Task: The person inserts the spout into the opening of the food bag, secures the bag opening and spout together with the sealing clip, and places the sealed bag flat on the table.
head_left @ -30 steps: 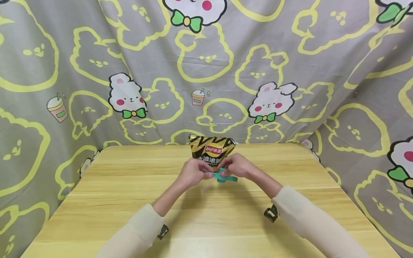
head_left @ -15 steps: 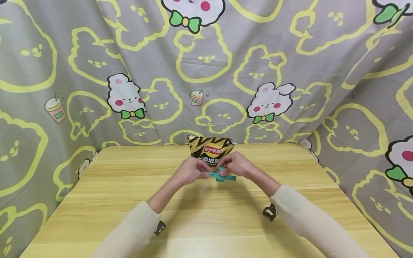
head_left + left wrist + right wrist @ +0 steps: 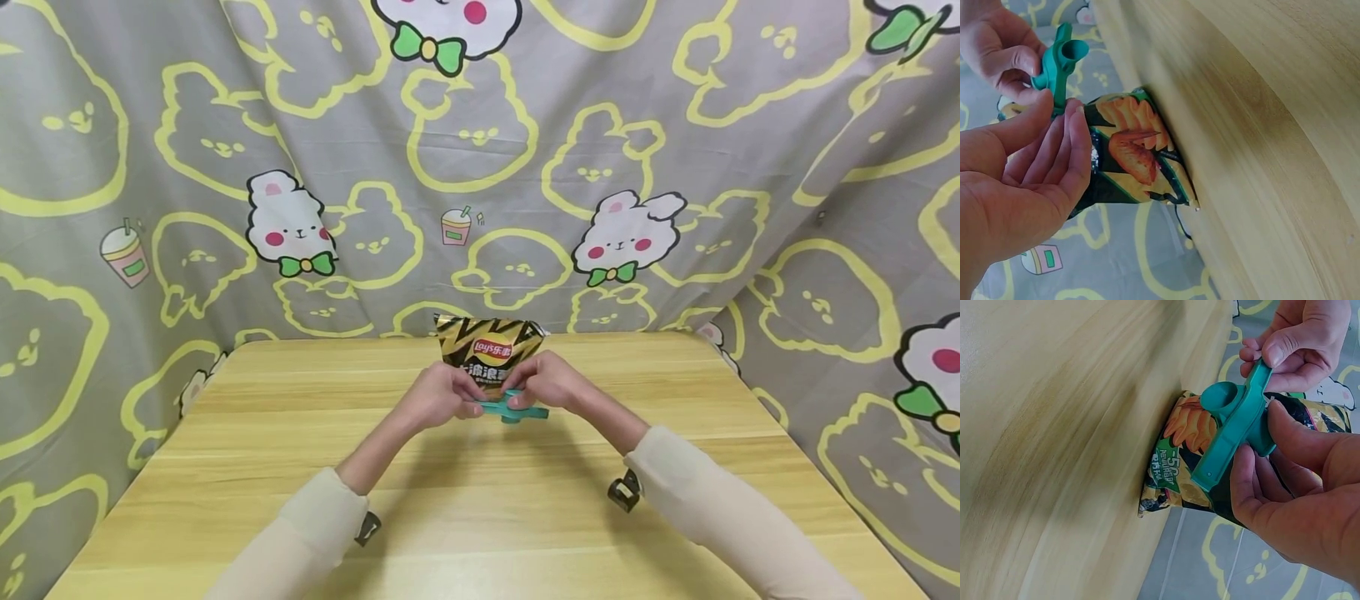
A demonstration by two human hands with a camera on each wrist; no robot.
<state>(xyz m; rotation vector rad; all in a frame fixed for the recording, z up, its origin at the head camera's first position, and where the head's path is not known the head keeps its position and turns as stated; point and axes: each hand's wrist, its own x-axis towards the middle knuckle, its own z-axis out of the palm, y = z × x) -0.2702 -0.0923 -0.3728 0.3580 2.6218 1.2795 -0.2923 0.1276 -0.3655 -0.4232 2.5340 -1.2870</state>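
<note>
A black and gold Lay's chip bag [image 3: 492, 346] stands upright near the back of the table. Across it lies a teal bag clip [image 3: 1235, 428] with a round spout, seen most plainly in the right wrist view. The thumb and fingers of my left hand [image 3: 442, 396] pinch one end of this clip. My right hand [image 3: 553, 383] holds the clip's middle between thumb and fingers, beside the spout. In the left wrist view, a chicken wing picture shows on the chip bag [image 3: 1132, 153]. Where bag and clip meet is partly hidden by my fingers.
A light wooden table [image 3: 495, 508] spreads beneath my arms. Behind it hangs a grey curtain [image 3: 360, 150] printed with yellow outlines and white rabbits, reaching down both sides. Black wrist mounts [image 3: 624, 492] show below my sleeves.
My left hand has shifted slightly left, and a little more of the clip's left end shows. My right hand stays on the clip, and the bag remains upright.
</note>
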